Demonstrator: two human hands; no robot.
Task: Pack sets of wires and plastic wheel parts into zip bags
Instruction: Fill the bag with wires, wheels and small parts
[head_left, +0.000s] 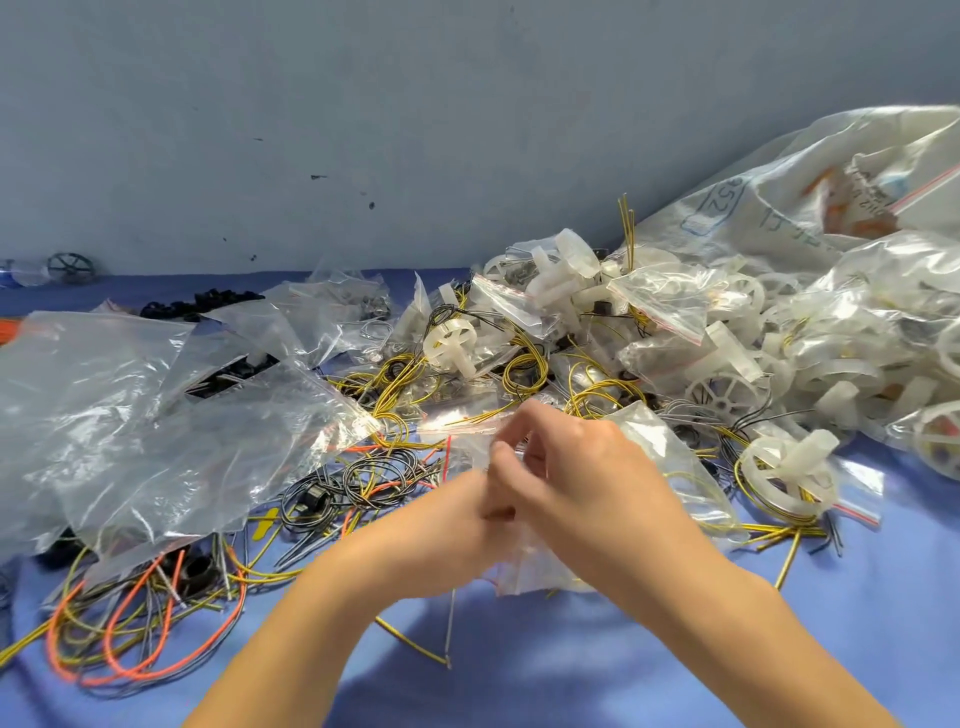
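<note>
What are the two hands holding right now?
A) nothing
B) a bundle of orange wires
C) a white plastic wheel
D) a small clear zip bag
D: the left hand and right hand meet on the small clear zip bag, fingers pinching its plastic.

We face a crumpled clear zip bag at centre, yellow wire showing through it. Coiled black wires and orange wires sprawl left; a white plastic wheel and filled bags pile right.
</note>
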